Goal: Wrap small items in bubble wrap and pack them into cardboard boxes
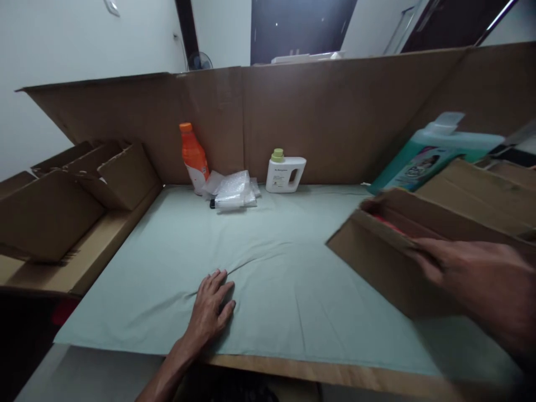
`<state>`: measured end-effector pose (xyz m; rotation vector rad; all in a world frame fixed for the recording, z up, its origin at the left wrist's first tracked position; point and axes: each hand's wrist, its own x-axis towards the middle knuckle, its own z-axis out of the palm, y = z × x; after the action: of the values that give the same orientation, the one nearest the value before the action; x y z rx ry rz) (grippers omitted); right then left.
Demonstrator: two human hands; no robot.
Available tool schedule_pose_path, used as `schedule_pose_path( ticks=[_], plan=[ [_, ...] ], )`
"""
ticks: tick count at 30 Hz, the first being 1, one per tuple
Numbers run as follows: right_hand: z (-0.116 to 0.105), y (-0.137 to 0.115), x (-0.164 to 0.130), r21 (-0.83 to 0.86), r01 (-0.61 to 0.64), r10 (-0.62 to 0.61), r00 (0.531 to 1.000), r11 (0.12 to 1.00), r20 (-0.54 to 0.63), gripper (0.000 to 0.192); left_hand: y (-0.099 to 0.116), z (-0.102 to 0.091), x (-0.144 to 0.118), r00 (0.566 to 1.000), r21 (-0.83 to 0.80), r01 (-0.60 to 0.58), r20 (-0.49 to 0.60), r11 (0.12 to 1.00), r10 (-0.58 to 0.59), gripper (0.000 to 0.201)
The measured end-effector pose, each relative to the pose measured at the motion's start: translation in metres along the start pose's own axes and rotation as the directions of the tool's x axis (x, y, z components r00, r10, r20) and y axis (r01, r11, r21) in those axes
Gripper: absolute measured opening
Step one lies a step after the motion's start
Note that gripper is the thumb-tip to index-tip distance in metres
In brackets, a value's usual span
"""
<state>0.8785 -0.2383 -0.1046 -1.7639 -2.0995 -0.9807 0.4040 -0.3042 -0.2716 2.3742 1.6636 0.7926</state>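
Note:
My left hand (210, 310) lies on the pale green cloth (268, 268) near the table's front edge, its fingers spread and nothing in it. At the right, my right hand (473, 273), blurred, is closed on the near wall of an open cardboard box (389, 268). The box is tilted, and something red shows inside it, too little of it to name. Right behind the box leans a large bottle of teal liquid (427, 156) with a pale cap.
At the back stand an orange bottle (194, 156), a bubble-wrapped packet (234, 190) and a white jug with a green cap (285, 173). A tall cardboard panel (326, 117) closes off the rear. Open cardboard boxes (50, 212) sit at the left.

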Motion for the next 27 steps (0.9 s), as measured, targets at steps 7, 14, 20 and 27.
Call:
schedule_pose_path(
  ticks=[7, 14, 20, 27],
  plan=[
    [-0.033, -0.117, 0.069, 0.303, 0.318, -0.286, 0.947, 0.898, -0.147, 0.023, -0.006, -0.019, 0.021, 0.989, -0.191, 0.125, 0.103, 0.974, -0.107, 0.042],
    [-0.018, -0.128, 0.088, 0.251, 0.385, -0.34, 0.918, 0.888, -0.204, 0.026, -0.002, -0.044, 0.084, 0.976, -0.364, 0.136, 0.207, 0.921, -0.062, 0.051],
    [-0.017, -0.132, 0.105, 0.292, 0.492, -0.418, 0.864, 0.82, -0.28, 0.021, -0.032, -0.043, 0.159, 0.982, -0.362, 0.19, 0.045, 0.913, -0.186, 0.046],
    [0.001, -0.148, 0.123, 0.408, 0.518, -0.434, 0.855, 0.752, -0.285, 0.019, -0.106, -0.035, 0.251, 0.822, -0.416, 0.487, -0.077, 0.768, -0.564, 0.043]
  ],
)
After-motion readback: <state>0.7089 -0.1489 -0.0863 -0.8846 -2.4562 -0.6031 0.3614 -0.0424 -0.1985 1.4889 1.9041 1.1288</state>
